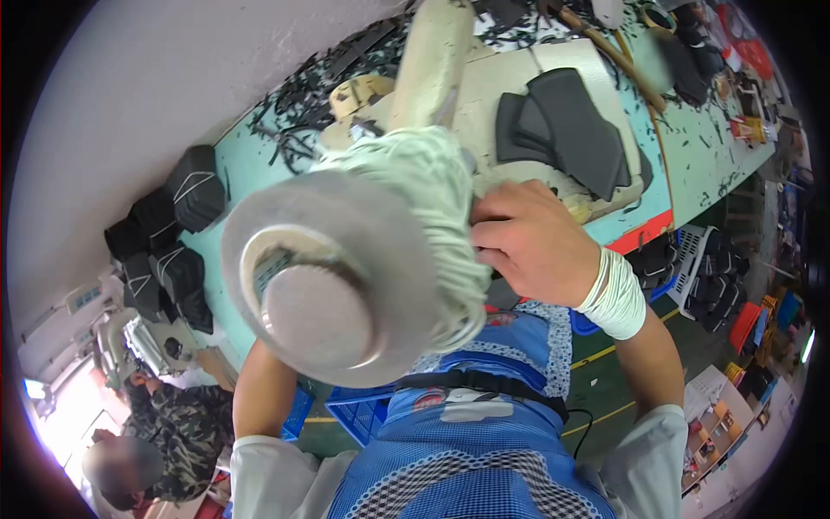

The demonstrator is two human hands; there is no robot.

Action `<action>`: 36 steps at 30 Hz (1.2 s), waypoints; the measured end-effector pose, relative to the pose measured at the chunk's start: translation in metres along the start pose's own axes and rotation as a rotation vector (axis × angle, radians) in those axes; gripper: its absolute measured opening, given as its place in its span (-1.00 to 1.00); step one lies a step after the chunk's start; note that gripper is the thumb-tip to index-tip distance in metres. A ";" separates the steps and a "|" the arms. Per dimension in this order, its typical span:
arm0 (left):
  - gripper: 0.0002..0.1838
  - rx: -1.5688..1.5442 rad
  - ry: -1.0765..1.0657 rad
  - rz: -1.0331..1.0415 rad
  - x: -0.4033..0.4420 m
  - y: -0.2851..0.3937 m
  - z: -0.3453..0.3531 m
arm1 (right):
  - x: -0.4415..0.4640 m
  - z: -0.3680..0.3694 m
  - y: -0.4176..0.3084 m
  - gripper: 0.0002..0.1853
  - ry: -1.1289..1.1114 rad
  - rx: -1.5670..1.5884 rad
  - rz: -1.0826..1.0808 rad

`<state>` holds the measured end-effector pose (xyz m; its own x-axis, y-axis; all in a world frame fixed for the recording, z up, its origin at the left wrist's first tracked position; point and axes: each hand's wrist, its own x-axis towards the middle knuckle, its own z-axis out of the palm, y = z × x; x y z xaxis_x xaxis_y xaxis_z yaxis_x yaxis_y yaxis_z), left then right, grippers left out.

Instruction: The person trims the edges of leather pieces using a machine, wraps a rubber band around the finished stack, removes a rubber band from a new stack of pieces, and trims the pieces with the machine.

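A sewing-machine-like head with a grey round cap [320,311] fills the middle of the view, close to the camera. Many loops of pale green cord [445,225] hang around its neck. My right hand [536,246] is beside these loops, its fingers curled together; what they pinch, if anything, is hidden. More pale cord loops [614,294] circle my right wrist. Behind the cap, my left hand is out of sight; only the forearm [264,389] shows. Beyond my right hand, dark grey flat pieces [571,130] lie stacked on the cream machine bed [588,65].
Dark scraps [303,112] litter the pale green table [238,285]. Tied bundles of dark pieces [194,186] are at its left. Blue crates [359,411] stand below. At lower left sits another person in a camouflage top [181,432]. A wooden-handled tool [609,56] lies at the back.
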<state>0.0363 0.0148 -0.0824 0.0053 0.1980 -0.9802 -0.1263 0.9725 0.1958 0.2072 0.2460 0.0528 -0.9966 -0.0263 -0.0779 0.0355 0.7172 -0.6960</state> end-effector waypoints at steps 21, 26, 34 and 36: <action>-0.42 -0.899 -0.243 0.917 -0.037 -0.063 -0.021 | 0.027 -0.081 0.051 -0.33 -0.126 -0.453 0.344; -0.34 -0.569 -0.008 1.078 -0.036 -0.051 -0.016 | 0.011 -0.054 0.040 -0.41 0.336 -0.495 -0.005; -0.43 -0.610 0.051 1.043 -0.031 -0.059 -0.008 | -0.002 0.014 0.005 -0.74 0.223 -0.084 -0.043; -0.59 -1.093 -0.138 0.796 -0.027 -0.067 -0.020 | -0.019 -0.006 -0.001 -0.90 0.201 -0.009 -0.006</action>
<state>0.0244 -0.0582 -0.0698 -0.3475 0.7288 -0.5900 -0.8567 0.0089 0.5157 0.2256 0.2503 0.0589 -0.9916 0.1079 0.0710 0.0293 0.7235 -0.6897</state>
